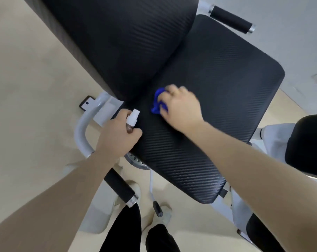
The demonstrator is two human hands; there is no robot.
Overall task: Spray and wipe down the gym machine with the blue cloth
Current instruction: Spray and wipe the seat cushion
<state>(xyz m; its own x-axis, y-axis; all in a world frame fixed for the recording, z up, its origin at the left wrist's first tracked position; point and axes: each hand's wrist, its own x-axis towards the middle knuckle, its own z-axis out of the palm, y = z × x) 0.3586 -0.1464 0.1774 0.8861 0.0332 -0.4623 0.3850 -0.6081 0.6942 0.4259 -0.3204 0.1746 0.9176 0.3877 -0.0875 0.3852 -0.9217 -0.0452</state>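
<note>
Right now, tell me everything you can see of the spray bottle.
The spray bottle is small, with a white nozzle cap on top and a dark brownish body just showing below it. The left hand grips it, its fingers hiding most of the body. It is held roughly upright at the near left edge of the black seat pad, whether touching it I cannot tell.

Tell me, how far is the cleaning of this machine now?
Done: cannot tell, no wet marks show. In hand: right hand presses the blue cloth on the seat pad; left hand holds the spray bottle. Left: back pad, handles.
</note>
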